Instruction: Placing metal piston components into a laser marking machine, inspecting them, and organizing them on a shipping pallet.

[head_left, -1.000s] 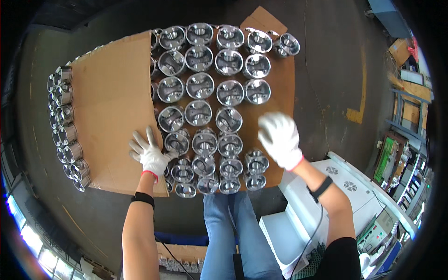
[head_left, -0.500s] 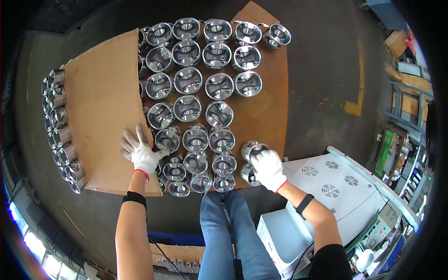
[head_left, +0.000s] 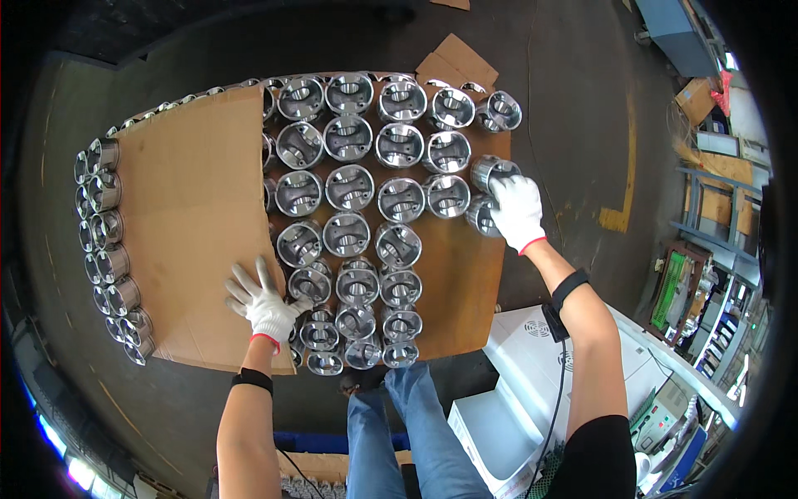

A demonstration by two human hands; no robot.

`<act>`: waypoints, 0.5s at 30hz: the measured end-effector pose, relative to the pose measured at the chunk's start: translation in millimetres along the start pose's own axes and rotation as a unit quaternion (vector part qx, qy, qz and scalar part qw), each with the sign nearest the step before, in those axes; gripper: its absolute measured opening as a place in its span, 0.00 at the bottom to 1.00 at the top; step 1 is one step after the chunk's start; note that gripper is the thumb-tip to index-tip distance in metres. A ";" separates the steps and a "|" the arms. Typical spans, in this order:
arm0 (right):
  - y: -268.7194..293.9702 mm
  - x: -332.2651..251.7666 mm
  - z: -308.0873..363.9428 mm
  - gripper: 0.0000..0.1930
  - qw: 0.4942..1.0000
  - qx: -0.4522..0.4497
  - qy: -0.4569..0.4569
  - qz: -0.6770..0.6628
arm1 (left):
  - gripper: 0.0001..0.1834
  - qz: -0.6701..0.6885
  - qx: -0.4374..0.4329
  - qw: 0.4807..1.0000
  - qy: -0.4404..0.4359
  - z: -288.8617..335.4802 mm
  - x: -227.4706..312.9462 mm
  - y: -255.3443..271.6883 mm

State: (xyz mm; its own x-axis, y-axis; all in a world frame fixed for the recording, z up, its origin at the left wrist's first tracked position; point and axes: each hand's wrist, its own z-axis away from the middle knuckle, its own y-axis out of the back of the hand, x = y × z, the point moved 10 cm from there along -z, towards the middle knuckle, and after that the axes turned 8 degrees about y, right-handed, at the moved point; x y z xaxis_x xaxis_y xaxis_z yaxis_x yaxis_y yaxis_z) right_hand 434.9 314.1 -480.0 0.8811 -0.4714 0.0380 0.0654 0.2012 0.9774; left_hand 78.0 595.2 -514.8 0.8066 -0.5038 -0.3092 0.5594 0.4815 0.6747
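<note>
My left hand [head_left: 266, 306], in a white knitted glove, lies with spread fingers on a brown cardboard sheet [head_left: 191, 224] beside the rows of pistons. Under the sheet, more pistons show along its left edge. My gloved right hand [head_left: 519, 211] is closed on two shiny metal pistons, one farther [head_left: 494, 173] and one nearer [head_left: 482, 216], at the right side of the brown board [head_left: 461, 274]. The fingertips are partly hidden against them. Left of this hand, several pistons stand in rows with their hollow ends up, one of them [head_left: 446, 196] close by.
A white cabinet [head_left: 519, 337] with round vents and an open white box [head_left: 497, 432] stand at the near right. Cardboard scraps [head_left: 457, 62] lie past the far edge. A cable [head_left: 555, 399] hangs by my right arm. Shelving [head_left: 719, 208] is at the far right.
My right hand has moved away from me and to the right, carrying the two pistons from the near part of the board. My left hand stays on the cardboard. The view has shifted.
</note>
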 end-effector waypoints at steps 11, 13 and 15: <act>29.8 7.7 -41.8 0.22 0.998 -0.003 0.045 -0.044 | 0.67 0.016 -0.042 0.999 -0.004 -2.4 -4.9 0.3; 45.1 24.1 -58.3 0.21 0.998 0.014 -0.007 -0.067 | 0.72 0.009 -0.027 1.000 -0.004 -4.3 -6.5 -1.0; 43.9 51.9 -72.5 0.20 0.991 0.070 -0.089 -0.076 | 0.71 0.014 -0.030 0.999 -0.003 -3.6 -6.6 -0.8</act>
State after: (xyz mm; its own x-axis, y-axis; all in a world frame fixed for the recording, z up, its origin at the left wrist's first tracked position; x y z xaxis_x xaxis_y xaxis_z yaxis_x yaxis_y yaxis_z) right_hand 517.5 360.7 -450.2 0.7681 -0.6341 -0.0887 0.1153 0.0007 0.9933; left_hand 73.0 600.8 -515.8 0.8203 -0.4949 -0.2866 0.5479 0.5365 0.6419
